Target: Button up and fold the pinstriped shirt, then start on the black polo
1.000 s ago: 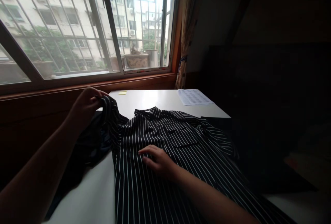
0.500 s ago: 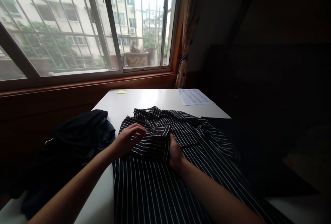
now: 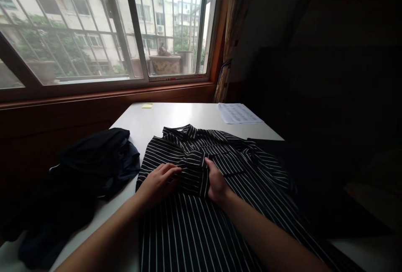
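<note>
A black shirt with thin white stripes lies spread over the table, its collar toward the window. One sleeve is folded across the shirt's front. My right hand grips the cuff end of that sleeve, thumb on top and the other fingers hidden. My left hand rests palm down on the same sleeve, its fingers stretched out and holding nothing. The shirt's other sleeve lies out to the right.
To the left is a heap of dark clothes on the white table. A yellow sticky note and printed sheets lie at the far end. Beyond stand a barred window and a tied curtain. The right side is very dark.
My left hand has come down and toward me, from above the sleeve onto it. My right hand keeps its grip on the cuff, and the sleeve lies flatter. The view has tilted slightly.
</note>
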`<action>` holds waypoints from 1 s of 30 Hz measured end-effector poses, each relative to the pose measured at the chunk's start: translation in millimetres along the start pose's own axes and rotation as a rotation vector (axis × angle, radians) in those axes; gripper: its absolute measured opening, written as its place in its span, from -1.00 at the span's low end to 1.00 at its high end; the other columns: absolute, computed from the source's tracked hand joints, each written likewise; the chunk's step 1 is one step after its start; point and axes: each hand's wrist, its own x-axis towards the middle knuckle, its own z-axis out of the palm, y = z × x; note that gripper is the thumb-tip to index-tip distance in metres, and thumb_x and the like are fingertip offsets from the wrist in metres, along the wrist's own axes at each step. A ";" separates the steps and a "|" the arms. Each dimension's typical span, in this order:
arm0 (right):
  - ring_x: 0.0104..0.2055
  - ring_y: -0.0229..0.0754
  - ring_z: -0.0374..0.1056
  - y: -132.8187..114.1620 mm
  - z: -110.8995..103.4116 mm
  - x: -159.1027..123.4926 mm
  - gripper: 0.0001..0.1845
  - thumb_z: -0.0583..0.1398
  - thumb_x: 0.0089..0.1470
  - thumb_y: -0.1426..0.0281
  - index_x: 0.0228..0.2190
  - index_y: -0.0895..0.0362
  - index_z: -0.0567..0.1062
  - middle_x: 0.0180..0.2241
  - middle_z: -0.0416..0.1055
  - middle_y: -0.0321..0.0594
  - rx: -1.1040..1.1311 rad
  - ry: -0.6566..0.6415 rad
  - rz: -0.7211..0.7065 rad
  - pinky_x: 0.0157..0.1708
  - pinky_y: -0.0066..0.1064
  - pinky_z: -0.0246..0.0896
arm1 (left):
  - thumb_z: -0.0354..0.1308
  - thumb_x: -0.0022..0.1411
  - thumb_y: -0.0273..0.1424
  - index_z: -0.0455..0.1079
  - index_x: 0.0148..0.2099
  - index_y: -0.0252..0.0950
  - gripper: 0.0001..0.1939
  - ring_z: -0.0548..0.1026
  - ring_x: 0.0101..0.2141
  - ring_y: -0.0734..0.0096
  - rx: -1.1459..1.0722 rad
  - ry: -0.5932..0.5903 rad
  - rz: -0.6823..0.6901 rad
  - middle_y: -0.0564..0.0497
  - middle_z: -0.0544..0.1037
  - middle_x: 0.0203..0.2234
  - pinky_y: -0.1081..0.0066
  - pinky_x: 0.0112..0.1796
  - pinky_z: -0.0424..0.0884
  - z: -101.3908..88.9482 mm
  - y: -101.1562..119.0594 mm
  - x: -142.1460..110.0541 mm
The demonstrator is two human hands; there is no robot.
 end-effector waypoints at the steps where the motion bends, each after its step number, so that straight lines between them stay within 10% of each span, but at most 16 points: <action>1: -0.01 0.04 0.50 0.0 0.1 0.1 -0.54 0.09 0.22 0.08 -0.06 0.14 0.52 -0.19 0.61 -0.13 0.010 0.004 0.013 0.03 -0.01 0.39 | 0.10 0.37 -0.42 0.30 0.19 -0.11 -0.64 0.48 -0.07 0.23 0.008 0.031 0.006 -0.06 0.47 -0.01 0.21 -0.11 0.54 -0.6 0.0 -0.2; 7: 0.04 -0.03 0.46 5.1 0.3 -3.3 -0.62 0.10 0.26 0.17 -0.09 0.15 0.54 -0.18 0.61 -0.18 -0.017 -0.040 -0.003 0.11 -0.09 0.33 | 0.12 0.37 -0.39 0.34 0.14 -0.15 -0.70 0.45 -0.08 0.21 0.115 0.253 0.095 -0.08 0.48 -0.07 0.19 -0.09 0.50 -3.3 15.7 1.0; 18: 0.07 -0.03 0.42 14.1 -2.7 -11.8 -0.39 0.08 0.24 -0.06 -0.03 0.20 0.54 -0.15 0.57 -0.11 -0.201 -0.408 0.051 0.22 -0.11 0.16 | 0.09 0.38 -0.42 0.33 0.13 -0.18 -0.71 0.46 -0.13 0.23 0.088 0.288 0.101 -0.08 0.49 -0.12 0.21 -0.12 0.51 10.5 28.7 10.0; 30: 0.14 -0.02 0.32 14.1 -6.4 -11.5 -0.47 0.15 0.23 0.07 0.15 0.02 0.29 0.12 0.36 -0.12 -0.664 -0.228 -0.308 0.14 -0.10 0.23 | 0.07 0.32 -0.47 0.40 -0.12 -0.20 -0.87 0.51 -0.33 0.37 -0.188 0.350 -0.119 0.01 0.51 -0.31 0.37 -0.28 0.47 7.4 22.2 7.7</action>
